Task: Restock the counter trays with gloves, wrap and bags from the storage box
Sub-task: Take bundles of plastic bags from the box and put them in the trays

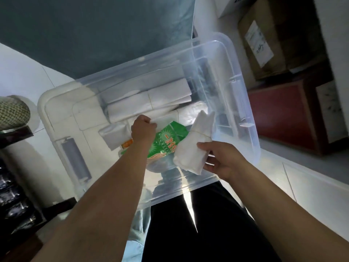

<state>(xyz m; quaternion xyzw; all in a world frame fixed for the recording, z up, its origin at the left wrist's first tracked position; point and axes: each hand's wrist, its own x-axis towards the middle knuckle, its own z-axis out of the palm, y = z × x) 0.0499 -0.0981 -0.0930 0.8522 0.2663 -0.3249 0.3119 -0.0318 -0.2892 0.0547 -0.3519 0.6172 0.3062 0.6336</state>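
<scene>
Head view, looking down over both bare forearms into a clear plastic storage box [236, 76] that sits on a white surface.

Right hand [219, 161]: grip closed round a folded white bundle [194, 148], thumb on top, fingers beneath. Bundle is held above the near right part of the box, tilted, upper end pointing away from the person. Cannot tell whether it is bags or gloves.

Left hand [144, 127]: reaches into the box, fingers curled, grip pinching the edge of a white folded packet [113, 135] near the box middle. Contact point partly hidden by the knuckles.

Box contents: green printed packet [170, 137] lies between the two hands, partly under the left wrist. Stack of white folded bags [149, 99] lies toward the far side, bound in bundles. A grey roll [74, 160] shows at the left wall of the box; cannot tell whether it is inside or outside the wall.

Surroundings: cardboard cartons [268, 48] at upper right, a dark red cabinet [283, 114] beneath them. A woven object [13, 112] at the left edge. Black trousers [207, 224] at the bottom centre.
</scene>
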